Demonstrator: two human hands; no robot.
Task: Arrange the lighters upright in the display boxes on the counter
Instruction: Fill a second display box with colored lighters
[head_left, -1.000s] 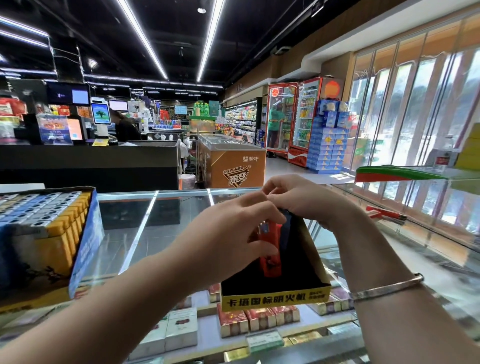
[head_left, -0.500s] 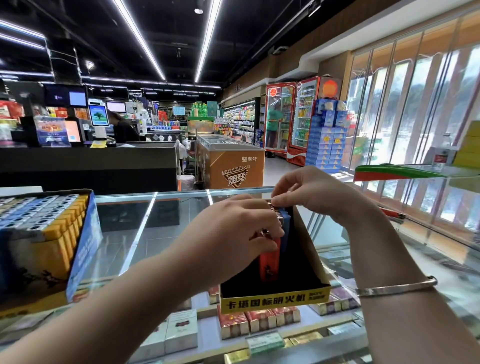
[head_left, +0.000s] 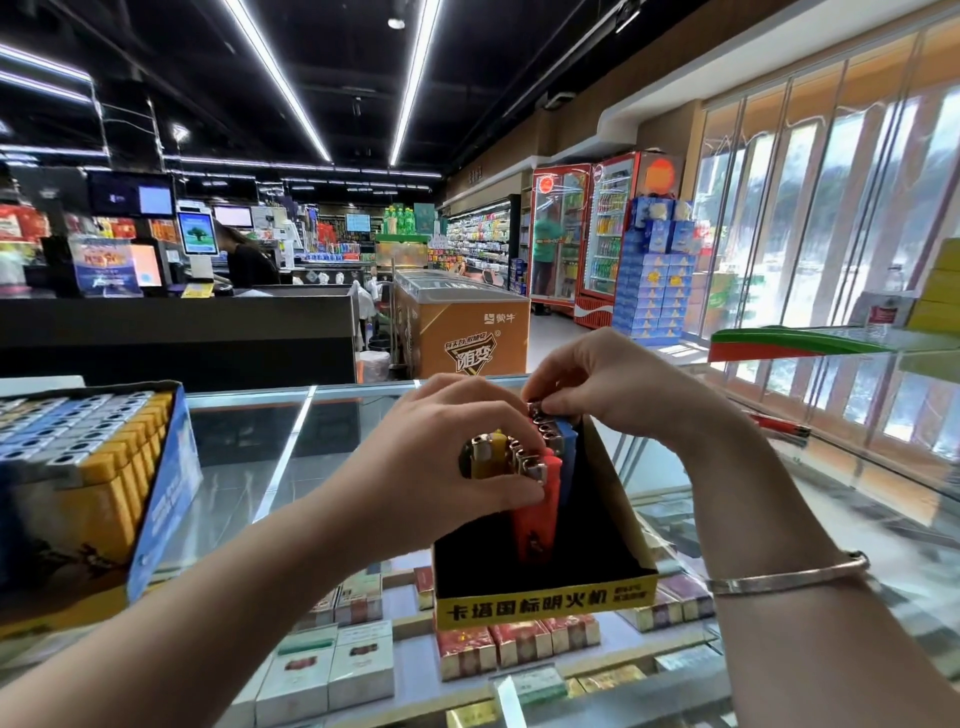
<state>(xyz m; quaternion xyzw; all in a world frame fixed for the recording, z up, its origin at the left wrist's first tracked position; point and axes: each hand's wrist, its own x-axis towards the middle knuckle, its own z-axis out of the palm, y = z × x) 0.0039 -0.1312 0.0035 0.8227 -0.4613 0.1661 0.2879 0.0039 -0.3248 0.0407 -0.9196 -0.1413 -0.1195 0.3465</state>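
While the full display box (head_left: 88, 467) sits at the frame's left, the left hand (head_left: 441, 467) grips a yellow lighter (head_left: 488, 460) and the right hand (head_left: 618, 384) pinches lighter tops in the mostly unfilled central box (head_left: 540, 605) on the tabletop (head_left: 249, 457).

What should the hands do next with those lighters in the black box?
Probably lower the yellow lighter into the black display box, beside the red lighter. The left hand holds the yellow one above the box, not seated, while the right hand pinches the metal tops of the row against the blue lighter. The box's left side looks empty.
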